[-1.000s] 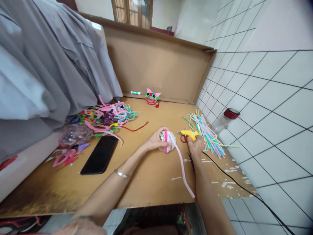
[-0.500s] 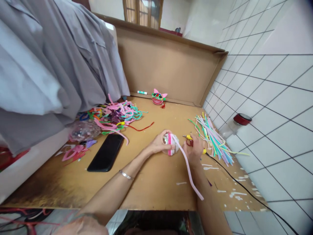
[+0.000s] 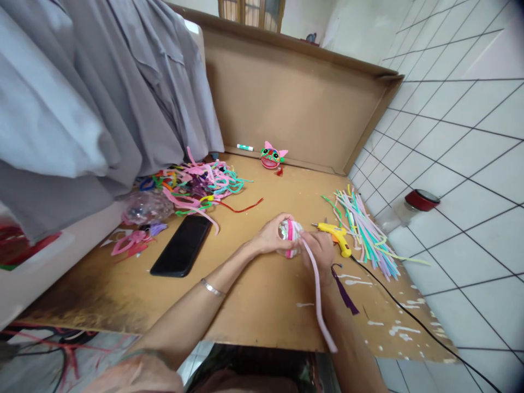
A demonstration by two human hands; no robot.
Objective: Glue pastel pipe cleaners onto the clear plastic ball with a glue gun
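My left hand [image 3: 270, 236] is wrapped round the left side of a small clear round piece [image 3: 290, 238] banded with pink and white pipe cleaner. On its right side, the fingers of my right hand [image 3: 318, 250] pinch a pale pink pipe cleaner [image 3: 318, 297], whose long end hangs down over my right forearm. A yellow glue gun [image 3: 338, 236] lies on the table just beyond my right hand, its nozzle pointing left. Near my right wrist is a purple tassel [image 3: 345, 293].
Pastel pipe cleaners [image 3: 368, 234] lie at the right, beside a red-lidded jar [image 3: 421, 201]. At the left are a black phone [image 3: 180, 245] and a tangled colourful pile [image 3: 204, 183]. A small lion-like head [image 3: 272, 156] and a marker [image 3: 245, 147] are at the back.
My right hand has moved left onto the banded piece and now pinches the pale pink pipe cleaner. The yellow glue gun, beside that hand before, is in full view. The whole view has shifted slightly.
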